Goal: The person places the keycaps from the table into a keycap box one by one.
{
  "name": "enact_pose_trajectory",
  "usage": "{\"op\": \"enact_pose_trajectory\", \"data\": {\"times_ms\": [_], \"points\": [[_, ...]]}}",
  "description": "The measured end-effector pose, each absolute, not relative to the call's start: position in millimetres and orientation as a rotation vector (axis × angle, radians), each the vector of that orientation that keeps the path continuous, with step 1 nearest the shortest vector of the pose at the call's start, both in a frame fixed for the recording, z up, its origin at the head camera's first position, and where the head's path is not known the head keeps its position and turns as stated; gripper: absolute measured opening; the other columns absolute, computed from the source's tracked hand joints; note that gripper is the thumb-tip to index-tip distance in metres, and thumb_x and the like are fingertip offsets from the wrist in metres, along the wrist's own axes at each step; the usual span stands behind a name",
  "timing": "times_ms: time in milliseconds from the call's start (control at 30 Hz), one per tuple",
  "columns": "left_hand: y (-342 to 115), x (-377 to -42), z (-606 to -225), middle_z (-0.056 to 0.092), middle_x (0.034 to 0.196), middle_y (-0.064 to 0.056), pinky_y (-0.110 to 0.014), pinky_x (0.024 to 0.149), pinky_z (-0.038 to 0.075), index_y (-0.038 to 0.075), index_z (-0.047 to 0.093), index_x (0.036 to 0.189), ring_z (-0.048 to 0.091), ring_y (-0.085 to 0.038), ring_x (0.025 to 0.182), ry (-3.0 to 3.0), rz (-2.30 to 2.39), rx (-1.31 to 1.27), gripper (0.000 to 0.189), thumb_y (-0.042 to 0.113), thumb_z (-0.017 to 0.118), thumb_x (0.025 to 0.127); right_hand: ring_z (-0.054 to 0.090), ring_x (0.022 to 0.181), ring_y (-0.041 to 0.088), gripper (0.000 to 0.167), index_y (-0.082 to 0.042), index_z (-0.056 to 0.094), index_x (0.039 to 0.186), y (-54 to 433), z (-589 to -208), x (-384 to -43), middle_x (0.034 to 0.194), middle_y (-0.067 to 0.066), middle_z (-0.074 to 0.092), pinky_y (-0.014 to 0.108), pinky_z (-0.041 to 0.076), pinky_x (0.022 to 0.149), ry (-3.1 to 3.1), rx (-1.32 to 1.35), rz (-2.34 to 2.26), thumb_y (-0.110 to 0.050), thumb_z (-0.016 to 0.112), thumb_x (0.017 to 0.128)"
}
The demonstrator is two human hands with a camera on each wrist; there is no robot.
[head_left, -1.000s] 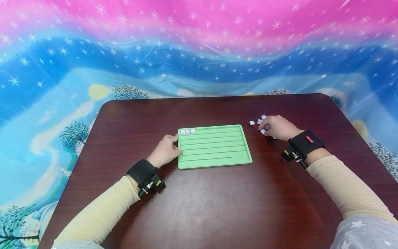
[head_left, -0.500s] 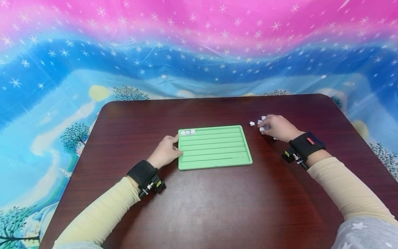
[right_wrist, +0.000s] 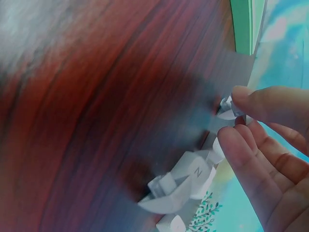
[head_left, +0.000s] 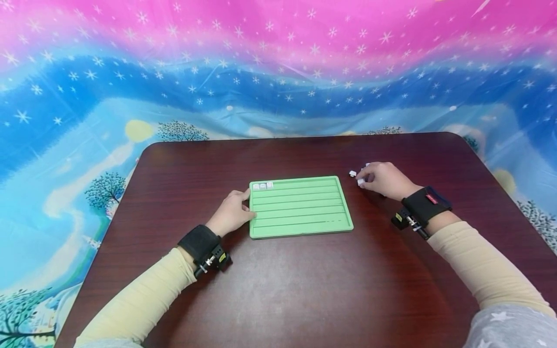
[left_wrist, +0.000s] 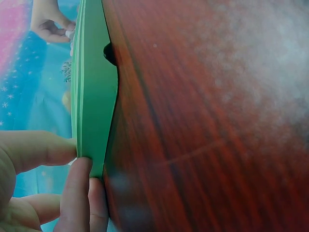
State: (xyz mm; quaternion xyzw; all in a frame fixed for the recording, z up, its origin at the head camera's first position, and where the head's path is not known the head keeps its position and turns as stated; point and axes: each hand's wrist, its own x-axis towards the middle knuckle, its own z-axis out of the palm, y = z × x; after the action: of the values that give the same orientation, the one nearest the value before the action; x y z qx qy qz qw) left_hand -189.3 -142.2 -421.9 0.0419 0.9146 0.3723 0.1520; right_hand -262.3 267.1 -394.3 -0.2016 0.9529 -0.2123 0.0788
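While your left hand [head_left: 229, 212] grips the green tray [head_left: 300, 207] by its left edge, digits at rim and side wall, your right hand [head_left: 386, 181] pinches one white keycap [head_left: 360, 182] between thumb and finger, near the tray's right side but apart from it. Loose keycaps [right_wrist: 193, 169] lie off that same side, some partly hidden by your right hand. Three seated keycaps [head_left: 263, 186] stand in a row at the tray's far-left corner, in the farthest channel.

Risks, as judged: your hold is fingertip only, so a slight roll of the thumb could twist or drop the keycap. Your fingers sit close to the loose keycaps and could scatter them. Uneven pressure from your left might skid the tray, as the wooden tabletop [head_left: 300, 280] looks slick; a jolt could slide the seated keycaps.

Materials: tray smooth, probably plastic, parallel ridges, rounded corners, a dark notch [left_wrist: 111, 54] low in its near wall. Keycaps hard-looking, tapered; one loose piece shows its stem, another a letter resembling N. Tabletop glossy, reddish-brown, streaky grain.
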Motion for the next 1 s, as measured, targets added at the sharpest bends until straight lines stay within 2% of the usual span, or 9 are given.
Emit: {"op": "enact_pose_trajectory", "data": {"times_ms": [133, 233, 500, 1000], "points": [[-143, -188, -423, 0.039, 0.15, -0.028, -0.033, 0.079, 0.049, -0.004, 0.029, 0.158, 0.059, -0.025, 0.098, 2.613, 1.072, 0.12, 0.078, 0.008, 0.072, 0.094, 0.06, 0.086, 0.026, 0.014, -0.001, 0.075, 0.109, 264, -397, -262, 0.106, 0.014, 0.067, 0.043, 0.05, 0.075, 2.846, -0.619, -0.669, -0.001, 0.07, 0.095], [-143, -188, -424, 0.038, 0.15, -0.028, -0.032, 0.079, 0.049, -0.005, 0.029, 0.158, 0.059, -0.025, 0.098, 2.612, 1.071, 0.125, 0.078, 0.008, 0.072, 0.094, 0.061, 0.089, 0.028, 0.015, -0.001, 0.075, 0.109, 262, -399, -261, 0.111, 0.015, 0.067, 0.044, 0.051, 0.077, 2.845, -0.643, -0.69, 0.0, 0.071, 0.094], [-143, -189, -422, 0.039, 0.149, -0.029, -0.033, 0.08, 0.05, -0.006, 0.03, 0.157, 0.06, -0.025, 0.099, 2.629, 1.073, 0.131, 0.078, 0.007, 0.072, 0.093, 0.058, 0.085, 0.025, 0.03, 0.003, 0.074, 0.122, 252, -402, -262, 0.106, 0.014, 0.066, 0.041, 0.048, 0.074, 2.88, -0.697, -0.681, 0.001, 0.073, 0.092], [-142, -190, -422, 0.039, 0.149, -0.028, -0.033, 0.08, 0.049, -0.006, 0.029, 0.157, 0.059, -0.024, 0.098, 2.627, 1.068, 0.125, 0.077, 0.007, 0.072, 0.094, 0.056, 0.083, 0.022, 0.025, -0.002, 0.076, 0.118, 237, -407, -263, 0.107, 0.011, 0.064, 0.037, 0.047, 0.071, 2.832, -0.82, -0.762, -0.003, 0.075, 0.093]]}}
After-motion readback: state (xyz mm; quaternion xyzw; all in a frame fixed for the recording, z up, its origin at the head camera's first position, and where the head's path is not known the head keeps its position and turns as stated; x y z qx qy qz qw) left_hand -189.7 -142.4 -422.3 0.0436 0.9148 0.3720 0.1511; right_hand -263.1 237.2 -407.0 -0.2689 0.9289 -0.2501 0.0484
